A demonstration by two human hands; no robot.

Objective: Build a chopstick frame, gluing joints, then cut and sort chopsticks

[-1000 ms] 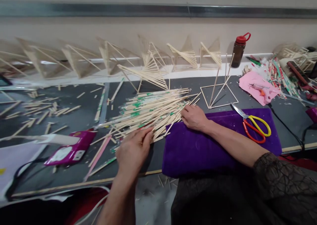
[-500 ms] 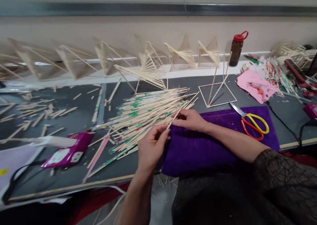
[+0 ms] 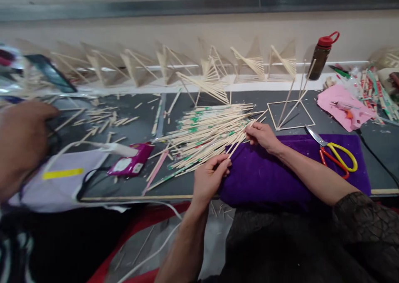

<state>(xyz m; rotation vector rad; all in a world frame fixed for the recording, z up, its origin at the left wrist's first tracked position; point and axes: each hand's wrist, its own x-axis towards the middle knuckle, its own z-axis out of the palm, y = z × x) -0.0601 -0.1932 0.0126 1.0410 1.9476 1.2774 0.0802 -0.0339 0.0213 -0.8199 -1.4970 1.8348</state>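
Between my two hands runs a thin wooden stick (image 3: 236, 146), slanting up to the right. My left hand (image 3: 212, 175) pinches its lower end over the left edge of a purple cloth (image 3: 264, 175). The fingers of my right hand (image 3: 261, 136) are closed at the upper part, near the right ends of a large pile of sticks (image 3: 202, 131), some in clear and green wrappers. Behind my right hand stands a frame of sticks (image 3: 291, 127) with a square base and uprights. Red and yellow scissors (image 3: 335, 152) lie on the cloth.
At left, a person's blurred hand (image 3: 23, 141) is over the grey table (image 3: 102, 191). A purple power socket (image 3: 131, 160) and short stick pieces (image 3: 99, 116) lie nearby. Stick models (image 3: 249, 62) line the wall. A bottle (image 3: 321, 58) and a glue gun (image 3: 344, 108) on pink paper are at right.
The view has shifted left, bringing in the other person's hand. My hands have moved apart along the stick, the right one up and away from the left.
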